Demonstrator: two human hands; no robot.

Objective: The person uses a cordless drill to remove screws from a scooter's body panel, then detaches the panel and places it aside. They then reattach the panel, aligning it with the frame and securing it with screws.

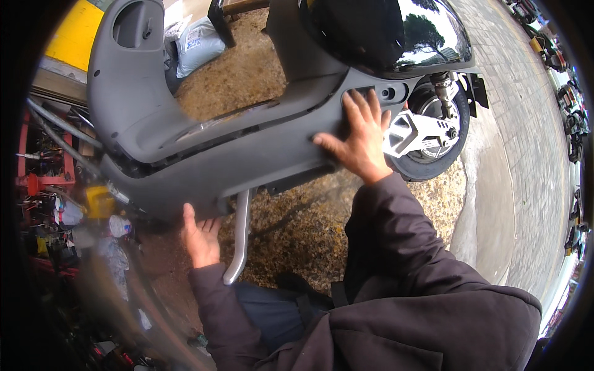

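Observation:
A scooter with a grey plastic side panel (247, 154) stands across the view in front of me. My right hand (362, 136) lies against the panel's rear end with its fingers spread, close to a round hole below the glossy black rear body (396, 37). Lower down at the left, my left hand (201, 238) is at the panel's bottom edge, thumb up and fingers partly hidden beneath it. A dark gap runs along the panel's upper edge. From under the panel a silver kickstand (240, 235) slants down between my arms.
Behind my right hand are a white swingarm (411, 133) and the rear wheel (439, 130). Red tool racks (43, 161) with tools and loose items stand at the left. A pale plastic bag (198, 46) lies beyond the scooter. Paving (526, 123) stretches away at the right.

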